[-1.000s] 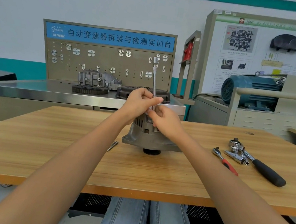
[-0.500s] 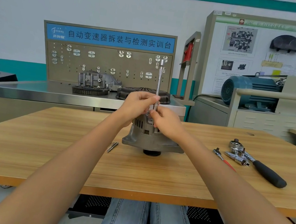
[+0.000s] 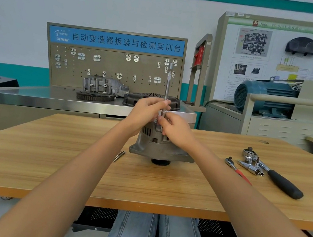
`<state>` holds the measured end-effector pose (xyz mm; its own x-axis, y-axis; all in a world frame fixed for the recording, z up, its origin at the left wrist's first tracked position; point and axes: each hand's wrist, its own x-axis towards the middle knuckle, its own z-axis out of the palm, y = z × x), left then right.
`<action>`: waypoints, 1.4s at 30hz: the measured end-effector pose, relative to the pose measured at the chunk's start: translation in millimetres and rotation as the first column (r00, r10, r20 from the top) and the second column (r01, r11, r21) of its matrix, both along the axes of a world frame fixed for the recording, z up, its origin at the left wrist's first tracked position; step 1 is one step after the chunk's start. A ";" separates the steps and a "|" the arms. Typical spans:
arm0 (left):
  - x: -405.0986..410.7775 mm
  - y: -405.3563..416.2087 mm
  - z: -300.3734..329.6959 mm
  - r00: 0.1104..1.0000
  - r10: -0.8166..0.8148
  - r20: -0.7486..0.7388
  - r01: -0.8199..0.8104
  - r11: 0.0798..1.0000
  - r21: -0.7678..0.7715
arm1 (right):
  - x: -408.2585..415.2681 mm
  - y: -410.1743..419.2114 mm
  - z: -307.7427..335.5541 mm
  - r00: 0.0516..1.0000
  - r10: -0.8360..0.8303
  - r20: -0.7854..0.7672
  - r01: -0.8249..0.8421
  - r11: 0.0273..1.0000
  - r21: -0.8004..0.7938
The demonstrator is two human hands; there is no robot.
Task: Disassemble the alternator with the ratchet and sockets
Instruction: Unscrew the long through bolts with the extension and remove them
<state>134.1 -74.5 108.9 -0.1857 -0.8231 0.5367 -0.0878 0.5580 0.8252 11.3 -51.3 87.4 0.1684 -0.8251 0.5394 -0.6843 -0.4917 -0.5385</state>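
Wooden table [image 3: 81,178]; alternator [image 3: 159,149]; ratchets [image 3: 277,175]

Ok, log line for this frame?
left hand: grips extension bar | right hand: pinches bar low | bar upright on alternator | ratchets idle on table

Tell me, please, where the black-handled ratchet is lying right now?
The black-handled ratchet lies on the wooden table, right of the alternator, beside a smaller red-handled ratchet.

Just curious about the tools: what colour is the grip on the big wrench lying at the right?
Black, seen in the head view: the big wrench has a shiny metal head.
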 end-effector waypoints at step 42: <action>-6.6 -2.3 -2.1 0.990 0.138 -0.037 -0.138 0.990 -0.008 | -0.6 -8.7 -3.8 0.991 -0.073 -0.113 0.069 0.997 -0.040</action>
